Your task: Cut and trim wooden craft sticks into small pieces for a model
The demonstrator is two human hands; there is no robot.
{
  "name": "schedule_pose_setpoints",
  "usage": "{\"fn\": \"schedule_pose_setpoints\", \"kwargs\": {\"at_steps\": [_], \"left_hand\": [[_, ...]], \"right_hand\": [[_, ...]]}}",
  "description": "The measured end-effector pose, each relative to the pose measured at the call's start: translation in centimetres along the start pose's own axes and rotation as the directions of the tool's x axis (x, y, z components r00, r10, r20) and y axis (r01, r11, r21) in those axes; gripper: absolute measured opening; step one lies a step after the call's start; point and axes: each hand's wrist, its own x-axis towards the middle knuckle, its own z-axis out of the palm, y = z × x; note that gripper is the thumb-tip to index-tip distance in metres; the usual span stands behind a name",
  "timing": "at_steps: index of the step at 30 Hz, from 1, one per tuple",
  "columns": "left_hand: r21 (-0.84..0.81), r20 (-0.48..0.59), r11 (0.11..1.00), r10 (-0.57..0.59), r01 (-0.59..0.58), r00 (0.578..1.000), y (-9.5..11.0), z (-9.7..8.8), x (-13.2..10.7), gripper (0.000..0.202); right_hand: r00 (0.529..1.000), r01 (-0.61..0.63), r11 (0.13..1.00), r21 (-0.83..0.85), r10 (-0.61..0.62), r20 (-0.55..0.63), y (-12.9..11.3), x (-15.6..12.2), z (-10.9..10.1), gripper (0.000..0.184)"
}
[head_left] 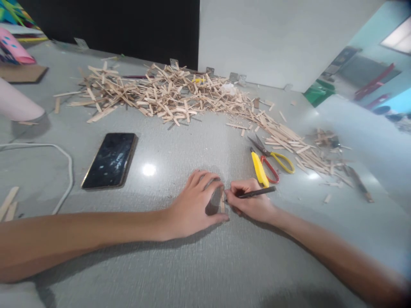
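My left hand [195,205] pins a short wooden craft stick [222,204] upright-running on the grey table, thumb at its near end and fingers at its far end. A dark pen [260,192] sits in the closed grip of my right hand [248,199], its tip close to the stick's right edge. Whether the tip touches the wood is too small to tell. Just beyond my right hand lie a yellow utility knife [259,167] and scissors [282,161] with one yellow and one red handle, blades slightly apart.
A long heap of loose craft sticks [167,94] spreads across the back and right. On the left are a phone [111,160], a white cable [69,171] and a pale pink cylinder [19,102]. A knife-like tool [359,182] lies far right; black and white panels stand behind.
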Motion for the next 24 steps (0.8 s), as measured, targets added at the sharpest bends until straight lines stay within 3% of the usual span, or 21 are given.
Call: {"fn": "schedule_pose_setpoints", "kwargs": {"at_steps": [3,6,7,11,13,15,17,19,20,22,24], "left_hand": [[-0.022,-0.012,1.000,0.008,-0.009,1.000,0.1,-0.2,0.0,0.066],[-0.095,-0.015,0.995,-0.019,0.017,1.000,0.4,-0.5,0.0,0.033],[-0.130,-0.020,0.991,-0.040,0.037,0.999,0.5,-0.6,0.1,0.030],[-0.390,-0.076,0.904,-0.221,0.175,0.972,0.6,-1.8,0.8,0.030],[-0.576,-0.077,0.785,-0.331,0.229,0.940,0.6,-3.0,1.7,0.030],[-0.744,-0.062,0.631,-0.391,0.219,0.918,0.6,-4.5,2.7,0.033],[-0.914,0.052,0.347,-0.413,0.210,0.909,0.7,-6.1,3.8,0.034],[-0.980,0.161,0.050,-0.362,0.191,0.918,0.9,-7.4,4.7,0.037],[-0.983,0.182,-0.049,-0.327,0.176,0.927,1.0,-8.0,5.1,0.040],[-0.979,0.180,-0.142,-0.269,0.146,0.946,1.2,-8.7,6.0,0.048],[-0.978,0.168,-0.161,-0.223,0.133,0.960,1.5,-8.9,6.9,0.058]], "right_hand": [[1.000,-0.019,0.999,0.032,0.019,-0.002,0.2,-0.1,0.1,0.044],[0.998,-0.028,0.995,0.092,0.034,-0.061,0.2,-0.4,0.2,0.041],[0.995,-0.016,0.996,0.083,0.025,-0.100,0.2,-0.5,0.2,0.038],[0.950,0.104,0.978,-0.179,-0.151,-0.273,0.2,-0.5,0.0,0.021],[0.925,0.179,0.906,-0.383,-0.288,-0.249,0.6,-0.5,-0.3,0.014],[0.917,0.246,0.796,-0.553,-0.375,-0.133,1.1,-0.3,-0.7,0.024],[0.919,0.281,0.674,-0.683,-0.393,-0.009,1.4,-0.2,-1.2,0.045],[0.924,0.266,0.580,-0.770,-0.381,0.032,1.1,-0.3,-1.4,0.061],[0.918,0.253,0.529,-0.810,-0.395,0.029,0.6,-0.4,-1.4,0.064],[0.867,0.266,0.402,-0.876,-0.497,0.035,-0.8,-0.7,-1.1,0.061],[0.752,0.364,0.191,-0.911,-0.638,0.167,-2.7,-0.8,-0.2,0.059]]}}
